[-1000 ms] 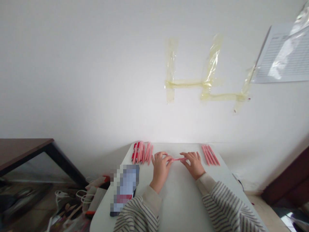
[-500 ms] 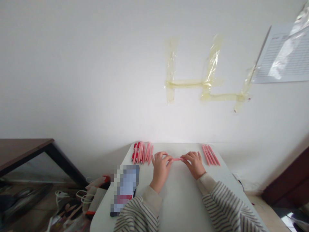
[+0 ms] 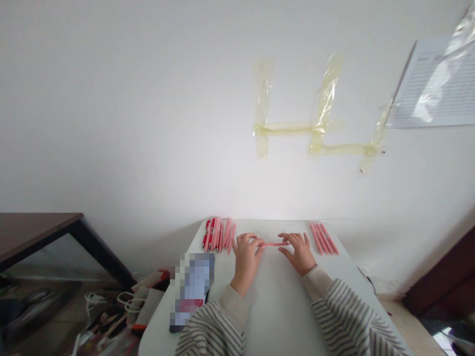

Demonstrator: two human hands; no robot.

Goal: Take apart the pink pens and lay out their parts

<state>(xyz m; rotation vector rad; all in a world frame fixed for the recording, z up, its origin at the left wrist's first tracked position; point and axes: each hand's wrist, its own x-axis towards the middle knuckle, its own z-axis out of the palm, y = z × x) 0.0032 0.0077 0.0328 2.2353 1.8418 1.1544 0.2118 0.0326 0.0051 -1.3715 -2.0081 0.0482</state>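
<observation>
A pink pen point(image 3: 275, 244) is held level above the white table, lying left to right between my hands. My left hand point(image 3: 246, 259) pinches its left end between thumb and fingertips. At the pen's right end is my right hand point(image 3: 300, 252), its thumb spread away below and its fingers just over the tip; whether they touch it I cannot tell. To the left lies a row of pink and red pens point(image 3: 218, 235). Several pink pens point(image 3: 324, 238) lie side by side to the right of my right hand.
A phone with a blurred screen point(image 3: 195, 287) lies on the white table point(image 3: 278, 316) at its left side. The wall with yellowish tape point(image 3: 285, 129) rises behind the table. Left of it stand a brown desk point(image 3: 37, 230) and a clutter of cables and bags point(image 3: 122, 306).
My right thumb and fingers have parted, baring more of the pen's right end. My left hand keeps its pinch in the same place.
</observation>
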